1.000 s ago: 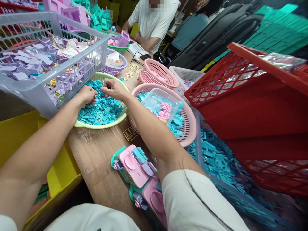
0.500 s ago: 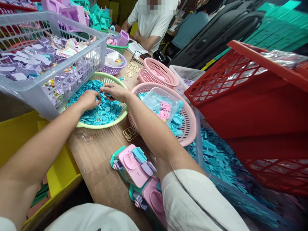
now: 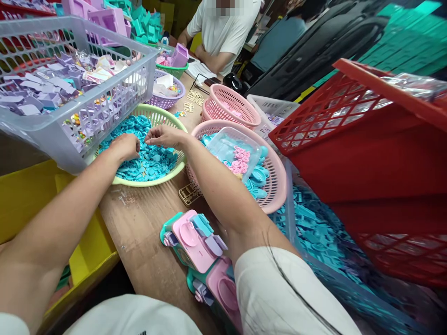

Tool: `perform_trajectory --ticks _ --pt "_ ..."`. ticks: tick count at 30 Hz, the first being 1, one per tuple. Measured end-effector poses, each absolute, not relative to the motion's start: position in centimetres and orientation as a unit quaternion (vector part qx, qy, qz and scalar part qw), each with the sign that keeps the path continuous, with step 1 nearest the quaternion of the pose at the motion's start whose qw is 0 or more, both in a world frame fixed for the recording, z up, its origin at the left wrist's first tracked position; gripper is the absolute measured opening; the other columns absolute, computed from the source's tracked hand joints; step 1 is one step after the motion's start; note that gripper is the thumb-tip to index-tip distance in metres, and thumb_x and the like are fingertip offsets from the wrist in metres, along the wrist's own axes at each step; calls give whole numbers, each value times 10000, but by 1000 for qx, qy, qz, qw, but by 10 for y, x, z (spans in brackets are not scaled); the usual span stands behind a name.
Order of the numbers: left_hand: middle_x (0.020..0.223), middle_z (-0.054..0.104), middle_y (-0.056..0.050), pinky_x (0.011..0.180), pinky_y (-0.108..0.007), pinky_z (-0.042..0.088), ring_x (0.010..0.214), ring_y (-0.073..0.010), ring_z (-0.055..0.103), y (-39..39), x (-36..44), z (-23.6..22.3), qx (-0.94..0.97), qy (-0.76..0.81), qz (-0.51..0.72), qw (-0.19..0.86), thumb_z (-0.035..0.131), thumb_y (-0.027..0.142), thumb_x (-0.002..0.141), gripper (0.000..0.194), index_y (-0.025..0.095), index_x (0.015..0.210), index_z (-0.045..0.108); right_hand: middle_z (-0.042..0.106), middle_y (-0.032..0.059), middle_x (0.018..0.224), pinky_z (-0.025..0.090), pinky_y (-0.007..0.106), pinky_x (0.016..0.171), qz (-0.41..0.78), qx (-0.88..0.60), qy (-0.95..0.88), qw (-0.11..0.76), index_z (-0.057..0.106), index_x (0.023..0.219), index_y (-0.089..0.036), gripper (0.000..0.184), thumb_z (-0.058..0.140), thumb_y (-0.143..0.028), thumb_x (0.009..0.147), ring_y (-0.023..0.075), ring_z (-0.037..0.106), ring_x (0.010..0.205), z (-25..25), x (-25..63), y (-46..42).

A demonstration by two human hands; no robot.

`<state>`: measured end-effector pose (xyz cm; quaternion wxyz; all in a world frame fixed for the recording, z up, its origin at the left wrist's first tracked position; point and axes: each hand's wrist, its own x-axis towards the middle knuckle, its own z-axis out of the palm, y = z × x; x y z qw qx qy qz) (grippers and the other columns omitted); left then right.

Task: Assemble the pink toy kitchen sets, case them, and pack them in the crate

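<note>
A pale green basket (image 3: 153, 181) full of small blue plastic parts (image 3: 148, 165) stands on the wooden table. Over its left half is my left hand (image 3: 126, 146), fingers curled down close to the parts; what they grip, if anything, is hidden. My right hand (image 3: 164, 136) hovers over the basket's right half with thumb and fingers pinched together. Anything between those fingertips is too small to make out. A narrow gap separates the two hands.
Left of the green basket rises a translucent crate (image 3: 115, 100) of lilac parts. To the right are a pink basket (image 3: 279, 186) holding a clear tub (image 3: 223, 144), and a red crate (image 3: 331, 181). Pink-and-teal toys (image 3: 195, 242) lie nearer me. Across the table sits a person (image 3: 223, 37).
My left hand has drawn a little to the left, away from my right hand. The right hand's fingers have closed into a tighter pinch.
</note>
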<state>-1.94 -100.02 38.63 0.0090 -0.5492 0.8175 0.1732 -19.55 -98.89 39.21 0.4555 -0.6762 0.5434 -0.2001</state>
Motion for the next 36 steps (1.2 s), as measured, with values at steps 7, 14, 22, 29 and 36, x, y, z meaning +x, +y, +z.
perform_trajectory --ticks 7,14,22,29,36 --pt "1010 758 -151 946 -347 526 1088 -349 686 -996 -23 389 -546 825 134 63 770 220 704 162 188 864 767 544 -67 657 336 198 538 -153 -707 552 415 659 872 -138 32 681 -149 852 66 422 562 389 -194 -990" --pt "1006 751 -175 991 -387 505 1136 -384 665 -996 -27 384 -541 829 117 82 818 233 660 263 160 905 758 590 -44 676 366 201 583 -99 -737 564 358 701 910 -124 82 655 -184 879 76 459 605 391 -193 -988" --pt "966 769 -131 870 -309 534 1019 -313 703 -995 -24 390 -559 812 167 18 721 299 776 149 186 866 757 604 -36 674 369 194 567 -84 -738 568 355 711 920 -118 77 653 -160 893 72 467 587 395 -191 -985" --pt "847 760 -71 849 -264 520 976 -277 698 -993 -19 391 -528 830 172 55 779 267 673 117 226 778 745 642 -23 676 396 195 576 -96 -728 569 370 705 903 -123 86 621 -145 900 76 483 574 392 -191 -986" --pt "933 761 -101 889 -317 521 1028 -313 694 -995 -20 388 -556 811 183 6 716 243 754 61 200 790 738 665 -40 704 395 213 662 6 -804 482 347 753 911 -150 145 779 -254 815 89 525 661 396 -189 -982"
